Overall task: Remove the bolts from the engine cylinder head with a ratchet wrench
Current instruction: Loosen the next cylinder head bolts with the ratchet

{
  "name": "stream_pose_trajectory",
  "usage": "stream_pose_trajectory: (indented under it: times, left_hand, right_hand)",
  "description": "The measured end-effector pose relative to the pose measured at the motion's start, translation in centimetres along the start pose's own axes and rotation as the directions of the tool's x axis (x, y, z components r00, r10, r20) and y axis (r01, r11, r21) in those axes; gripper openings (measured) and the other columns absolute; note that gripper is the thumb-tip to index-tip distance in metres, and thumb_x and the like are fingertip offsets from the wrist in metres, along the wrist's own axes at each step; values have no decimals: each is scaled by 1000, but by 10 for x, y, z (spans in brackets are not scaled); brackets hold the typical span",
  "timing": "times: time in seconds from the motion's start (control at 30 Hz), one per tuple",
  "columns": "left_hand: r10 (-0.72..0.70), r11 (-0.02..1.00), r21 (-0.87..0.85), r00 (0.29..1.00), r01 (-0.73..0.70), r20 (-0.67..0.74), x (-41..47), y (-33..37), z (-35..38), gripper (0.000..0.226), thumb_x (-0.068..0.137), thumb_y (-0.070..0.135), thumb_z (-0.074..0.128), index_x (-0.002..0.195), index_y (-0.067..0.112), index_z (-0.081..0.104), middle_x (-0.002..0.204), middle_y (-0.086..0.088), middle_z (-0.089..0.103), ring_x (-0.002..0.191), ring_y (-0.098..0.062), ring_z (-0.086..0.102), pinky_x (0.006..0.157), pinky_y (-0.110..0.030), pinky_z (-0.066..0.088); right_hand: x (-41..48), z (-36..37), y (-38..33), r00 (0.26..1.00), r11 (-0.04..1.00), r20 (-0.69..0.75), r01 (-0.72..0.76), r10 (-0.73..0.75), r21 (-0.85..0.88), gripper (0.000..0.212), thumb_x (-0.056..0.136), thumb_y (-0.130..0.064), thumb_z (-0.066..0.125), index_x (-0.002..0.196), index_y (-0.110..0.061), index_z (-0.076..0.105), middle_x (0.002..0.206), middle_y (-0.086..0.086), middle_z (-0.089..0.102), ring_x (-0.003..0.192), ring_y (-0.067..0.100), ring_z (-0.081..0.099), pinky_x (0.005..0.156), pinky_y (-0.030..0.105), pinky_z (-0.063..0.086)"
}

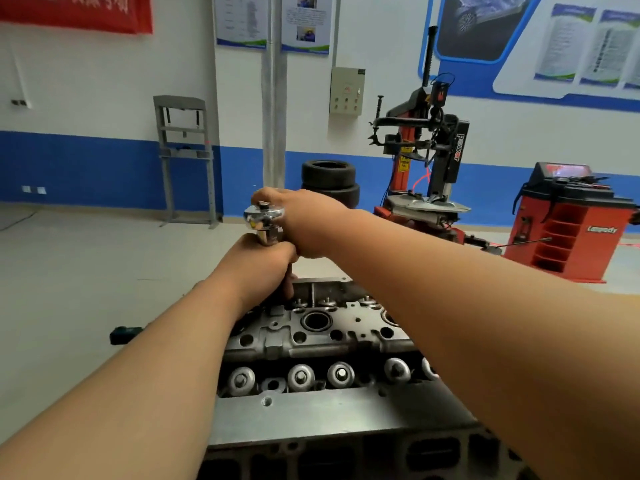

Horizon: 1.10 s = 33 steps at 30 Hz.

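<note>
Left hand (258,261) wrapped round one ratchet wrench (264,220) below its chrome head, right hand (306,221) curled round that head, wrench held upright over far side of one cylinder head (311,341), two tyres (329,176) stacked behind.

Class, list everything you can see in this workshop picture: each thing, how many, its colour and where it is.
Grey metal engine cylinder head: one, grey, centre foreground.
Chrome ratchet wrench: one, silver, upright above the head's far edge.
Black rubber tyres: two, black, stacked by the far wall.
Red-and-black tyre changer: one, right of the tyres.
Red wheel balancer cabinet: one, far right.
Grey steel press frame: one, by the far wall, left.
Grey wall control box: one, above the tyres.
Red banner: one, top left.
Left hand: one, grips the wrench shaft below its chrome head.
Right hand: one, holds the wrench's chrome head.
</note>
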<state>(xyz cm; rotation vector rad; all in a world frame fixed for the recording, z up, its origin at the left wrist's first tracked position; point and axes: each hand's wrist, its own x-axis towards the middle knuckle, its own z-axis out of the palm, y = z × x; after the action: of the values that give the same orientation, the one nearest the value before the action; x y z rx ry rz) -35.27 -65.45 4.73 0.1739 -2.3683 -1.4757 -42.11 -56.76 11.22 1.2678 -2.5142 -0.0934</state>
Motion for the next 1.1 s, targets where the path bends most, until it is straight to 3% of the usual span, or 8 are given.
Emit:
stream_pose_trajectory:
  times: [0.23,0.4,0.5,0.67,0.8,0.93,1.0,1.1]
  left_hand:
    - [-30,999,28,996,32,-81,-6,8,6,43,85,20,49,44,10,58,44,-7,60,78,-19,70,83,-35,49]
    - [-9,995,102,997,17,-81,-13,11,8,36,87,17,43,53,9,54,40,-2,56,48,-5,58,57,-26,36]
    - [-24,994,108,998,30,-54,-13,10,9,32,84,17,44,55,9,54,41,-2,56,36,-7,49,59,-30,40]
    - [-32,999,3,999,32,-7,-6,4,2,32,74,38,57,52,15,64,53,-5,66,77,-21,69,80,-39,49]
    - [-22,1000,9,1000,22,8,0,-2,1,33,64,39,51,41,19,64,56,-4,68,77,-10,70,84,-36,47]
    - [-39,999,24,999,39,-14,1,-1,0,31,71,32,48,50,12,60,55,-6,68,79,-9,70,84,-36,48]
    - [-33,999,31,999,33,-18,-3,3,1,29,74,31,48,57,11,59,54,-7,67,81,-13,70,86,-39,48]
    - [-42,999,28,998,43,-55,-11,7,4,32,82,26,49,57,9,60,52,-7,66,84,-21,69,86,-41,50]
  right_hand:
    - [-84,-28,-16,906,883,-67,-422,418,-206,44,89,-6,50,130,-8,35,122,13,45,83,31,55,61,40,47]
    - [-171,-20,-58,956,881,-139,-292,259,-373,80,90,-19,50,146,2,-3,141,26,19,44,20,28,33,22,19]
    - [-164,-24,-54,953,885,-183,-295,243,-359,85,85,-34,60,145,-4,8,131,21,34,45,20,29,36,22,18]
    - [-80,-28,3,945,945,6,-326,327,-32,45,88,-26,58,125,-18,36,100,1,47,76,21,49,58,31,37]
    - [2,-24,3,955,957,79,-279,285,-74,6,94,-16,47,96,-11,50,74,0,45,59,14,41,55,27,32]
    - [9,-16,0,981,984,70,-178,178,-5,5,93,-16,47,95,-14,51,85,2,52,69,16,47,59,24,38]
    - [-6,-17,0,962,964,67,-265,263,13,12,92,-17,49,103,-13,52,90,2,52,80,21,52,73,34,47]
    - [-44,-25,-5,893,894,55,-447,447,-6,30,88,-11,55,116,-8,46,86,5,47,71,21,49,58,35,42]
